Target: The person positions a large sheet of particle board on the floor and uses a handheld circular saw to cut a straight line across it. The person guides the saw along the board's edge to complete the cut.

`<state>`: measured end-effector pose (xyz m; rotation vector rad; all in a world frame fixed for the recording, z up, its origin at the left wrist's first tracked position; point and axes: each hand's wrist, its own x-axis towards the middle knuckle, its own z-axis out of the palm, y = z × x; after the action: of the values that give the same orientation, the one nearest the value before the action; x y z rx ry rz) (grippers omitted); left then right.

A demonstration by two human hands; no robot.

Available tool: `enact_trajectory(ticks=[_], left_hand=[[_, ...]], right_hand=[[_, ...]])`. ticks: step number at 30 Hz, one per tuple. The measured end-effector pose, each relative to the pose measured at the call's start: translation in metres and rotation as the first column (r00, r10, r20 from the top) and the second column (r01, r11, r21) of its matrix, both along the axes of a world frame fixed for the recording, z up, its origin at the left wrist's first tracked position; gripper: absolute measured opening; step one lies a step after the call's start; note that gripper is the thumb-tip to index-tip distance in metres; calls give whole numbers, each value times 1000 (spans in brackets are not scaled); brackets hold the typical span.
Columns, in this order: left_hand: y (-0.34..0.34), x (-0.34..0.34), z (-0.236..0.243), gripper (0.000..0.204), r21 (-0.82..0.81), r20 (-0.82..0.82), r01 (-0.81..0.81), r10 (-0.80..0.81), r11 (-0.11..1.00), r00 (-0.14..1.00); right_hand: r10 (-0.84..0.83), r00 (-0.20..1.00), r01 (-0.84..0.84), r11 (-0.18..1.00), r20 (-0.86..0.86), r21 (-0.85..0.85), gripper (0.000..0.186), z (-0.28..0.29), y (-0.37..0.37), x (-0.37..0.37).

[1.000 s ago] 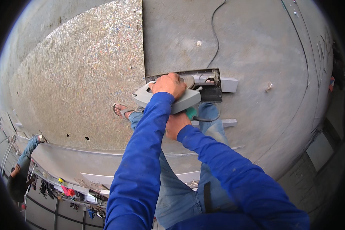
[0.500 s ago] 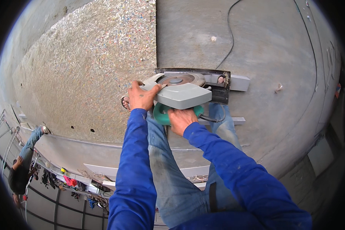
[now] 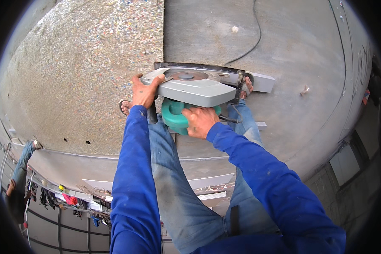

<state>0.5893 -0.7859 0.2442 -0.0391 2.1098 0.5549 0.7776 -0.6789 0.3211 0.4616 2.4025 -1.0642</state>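
Both hands hold a circular saw, tipped on its side in front of my legs. My left hand (image 3: 144, 91) is closed on the front end of its grey guard (image 3: 194, 92), thumb on top. Beside that wrist a black side handle (image 3: 152, 113) sticks down. My right hand (image 3: 200, 121) is wrapped round the green rear handle (image 3: 172, 114), where the power cord comes out. The round blade (image 3: 186, 77) shows above the guard, with the black base plate (image 3: 203, 66) along its far side. The fingertips of my right hand are hidden.
A large speckled board (image 3: 84, 76) covers the left, its straight edge running away from me. A light grey bar (image 3: 263, 83) lies by my right foot. A black cord (image 3: 259, 36) trails across the grey surface. Another person's leg (image 3: 21, 163) shows at far left.
The circular saw has shifted left in view and turned slightly, and more of my right foot now shows beside its base plate. Both hands keep their hold. The whole view has shifted a little.
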Motion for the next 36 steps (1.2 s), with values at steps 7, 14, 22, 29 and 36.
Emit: enact_trajectory(ticks=[7, 14, 22, 29, 36], left_hand=[[19, 5, 34, 107, -44, -188, 52, -60, 998, 980], [21, 0, 9, 106, -90, -197, 60, -77, 994, 977], [41, 16, 18, 112, -181, -203, 125, -162, 976, 966], [59, 41, 22, 113, -261, -264, 120, -191, 958, 946], [62, 41, 18, 124, -285, -207, 130, -194, 950, 959]], right_hand=[[-23, 1000, 22, 995, -17, -95, 40, -9, 8, 4], [-94, 995, 87, 983, -36, -159, 28, -37, 11, 8], [-171, 983, 156, 971, -71, -183, 31, -48, 9, 22], [-52, 996, 67, 976, 76, -209, 38, -53, 22, 25], [-65, 998, 64, 977, 4, -201, 43, -62, 31, 36]])
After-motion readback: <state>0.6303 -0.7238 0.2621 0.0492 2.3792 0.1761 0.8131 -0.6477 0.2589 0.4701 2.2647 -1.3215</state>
